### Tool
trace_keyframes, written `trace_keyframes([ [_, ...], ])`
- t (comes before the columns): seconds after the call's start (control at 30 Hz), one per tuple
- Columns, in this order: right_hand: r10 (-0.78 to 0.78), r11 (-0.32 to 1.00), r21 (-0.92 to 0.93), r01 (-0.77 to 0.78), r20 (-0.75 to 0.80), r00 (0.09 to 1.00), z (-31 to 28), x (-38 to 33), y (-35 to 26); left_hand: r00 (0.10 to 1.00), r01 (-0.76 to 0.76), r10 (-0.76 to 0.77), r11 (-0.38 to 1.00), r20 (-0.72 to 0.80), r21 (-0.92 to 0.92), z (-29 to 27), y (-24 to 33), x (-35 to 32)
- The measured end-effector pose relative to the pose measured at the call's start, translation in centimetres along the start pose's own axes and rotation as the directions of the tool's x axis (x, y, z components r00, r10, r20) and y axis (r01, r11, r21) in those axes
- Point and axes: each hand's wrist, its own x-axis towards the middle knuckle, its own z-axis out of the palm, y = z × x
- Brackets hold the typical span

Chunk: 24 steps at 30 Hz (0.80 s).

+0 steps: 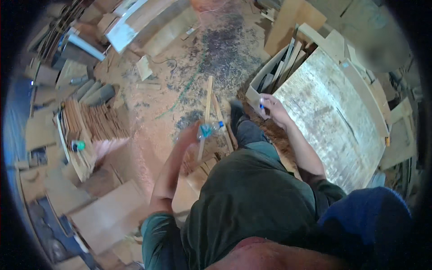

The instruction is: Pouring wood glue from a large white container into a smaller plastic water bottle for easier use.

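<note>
My left hand (191, 134) grips a clear plastic bottle (210, 129), probably light, slick and crushable, best held mid-body, while my right hand (272, 108) pinches its small blue cap (261, 106).

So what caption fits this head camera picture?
Left hand holds a clear plastic bottle, right hand holds its small blue cap, above a sawdust floor.

A workshop floor (180, 76) covered in reddish sawdust, darker in a patch at the far middle. A large pale worn board (333, 121) lies on the right, planks (148, 22) lean far left, and stacked thin wood pieces (96, 121) sit on the left
</note>
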Motion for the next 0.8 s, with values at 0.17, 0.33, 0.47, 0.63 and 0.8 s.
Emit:
trace_keyframes([
  [0.17, 0.134, 0.763, 0.64, -0.094, -0.014, 0.991, -1.0, 19.6, 0.3, 0.987, 0.077, -0.082, 0.996, -0.137, -0.044, -6.6, -5.9, 21.1],
  [0.33, 0.337, 0.652, 0.757, -0.049, -0.231, 0.913, -3.4, 37.5, -4.6, 0.952, 0.304, -0.301, 0.948, 0.05, -0.091, -15.2, -10.0, 34.7],
  [0.47, 0.202, 0.766, 0.643, 0.013, -0.259, 0.944, -3.4, 49.3, -13.9, 0.878, 0.472, -0.476, 0.878, -0.045, -0.076, -20.5, -22.5, 42.6],
  [0.63, 0.106, 0.892, 0.444, 0.078, -0.376, 0.921, -5.6, 62.2, -22.3, 0.406, 0.274, -0.555, 0.832, 0.726, 0.483, -26.4, -37.6, 53.7],
  [0.8, 0.085, 0.962, 0.269, 0.051, -0.467, 0.88, -12.6, 73.7, -19.0, 0.337, 0.51, -0.553, 0.787, 0.762, 0.346, -25.3, -43.8, 68.1],
])
